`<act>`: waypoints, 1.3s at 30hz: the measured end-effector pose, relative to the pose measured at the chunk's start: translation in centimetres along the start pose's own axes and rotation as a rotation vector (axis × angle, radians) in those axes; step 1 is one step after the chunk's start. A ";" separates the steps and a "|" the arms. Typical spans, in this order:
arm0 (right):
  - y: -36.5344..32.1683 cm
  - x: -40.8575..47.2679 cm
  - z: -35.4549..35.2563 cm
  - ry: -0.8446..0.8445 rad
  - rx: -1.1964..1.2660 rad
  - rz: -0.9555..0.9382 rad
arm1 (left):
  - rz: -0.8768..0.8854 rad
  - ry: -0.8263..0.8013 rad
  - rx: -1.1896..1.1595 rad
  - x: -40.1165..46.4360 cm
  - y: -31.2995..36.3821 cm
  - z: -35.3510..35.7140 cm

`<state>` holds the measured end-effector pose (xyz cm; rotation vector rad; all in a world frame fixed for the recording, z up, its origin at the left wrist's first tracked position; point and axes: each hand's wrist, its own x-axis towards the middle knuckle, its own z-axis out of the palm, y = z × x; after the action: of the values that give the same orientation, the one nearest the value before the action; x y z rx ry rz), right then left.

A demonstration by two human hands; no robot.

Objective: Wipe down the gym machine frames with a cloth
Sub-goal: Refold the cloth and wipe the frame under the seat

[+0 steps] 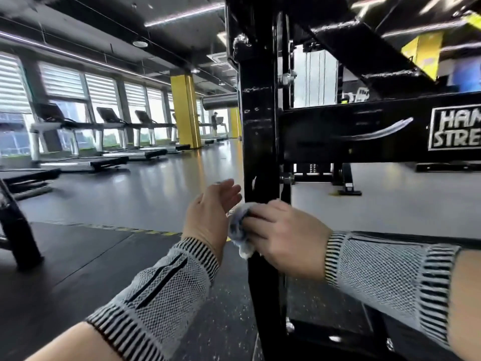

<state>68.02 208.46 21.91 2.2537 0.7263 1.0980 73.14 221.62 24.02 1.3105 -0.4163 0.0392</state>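
A person's right hand (285, 234) has its grip clamped on a crumpled pale blue-grey cloth (240, 229), pressing it against the left face of a black upright post (259, 131) of the gym machine frame, low on the post and below the crossbar (364, 131) with its white lettered label. The cloth bulges out to the left of the fingers, bunched and slightly mottled. The left hand (210, 214) hovers just beside the cloth, fingers apart and relaxed, holding nothing; both wrists wear grey knitted sleeves (161, 287).

Black frame (259, 126) — cloth (240, 227) seemingly pale blue-white — yellow pillar (186, 110).
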 end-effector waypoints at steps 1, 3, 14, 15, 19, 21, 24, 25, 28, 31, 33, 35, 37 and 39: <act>0.3 -0.5 -0.2 -0.037 0.012 -0.017 | -0.013 -0.009 -0.034 -0.1 0.4 0.2; 3.1 1.1 -1.8 -0.051 -0.097 0.021 | -0.017 -0.003 -0.032 0.0 0.9 0.6; 8.4 4.6 -5.0 0.056 -0.241 0.161 | 0.055 -0.035 -0.033 1.0 2.9 1.8; 9.2 5.7 -5.5 0.102 -0.256 0.245 | 0.066 -0.030 -0.039 1.2 3.3 2.1; 7.5 4.8 -3.4 0.115 -0.230 0.213 | 0.150 0.009 -0.003 1.9 4.5 2.6; 8.0 4.2 -4.3 0.086 -0.229 0.113 | 0.208 0.023 0.046 2.0 5.1 2.7; 10.8 6.7 -6.7 0.076 -0.291 0.271 | 0.180 0.002 -0.020 2.1 5.9 3.3; 11.2 7.5 -7.1 0.092 -0.297 0.348 | 0.166 -0.011 -0.042 2.0 6.1 3.5; 8.8 6.7 -5.4 0.124 -0.283 0.339 | 0.176 0.000 -0.042 2.2 6.0 3.4; 6.9 4.6 -4.8 0.062 -0.230 0.163 | 0.151 0.019 -0.047 2.4 5.8 2.6; 8.7 5.9 -6.3 0.016 -0.258 0.261 | 0.119 0.024 -0.047 2.5 5.7 2.3; 9.8 7.6 -7.1 0.037 -0.255 0.443 | 0.097 0.017 -0.045 2.3 5.5 2.2; 8.3 7.0 -5.9 0.084 -0.252 0.475 | 0.089 0.028 -0.037 2.0 5.1 2.1; 4.6 3.8 -3.5 0.080 -0.186 0.320 | 0.086 0.030 -0.037 1.7 5.0 1.6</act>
<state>68.20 208.39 28.85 2.2228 0.2824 1.3499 72.93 221.05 29.47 1.2538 -0.4455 0.1226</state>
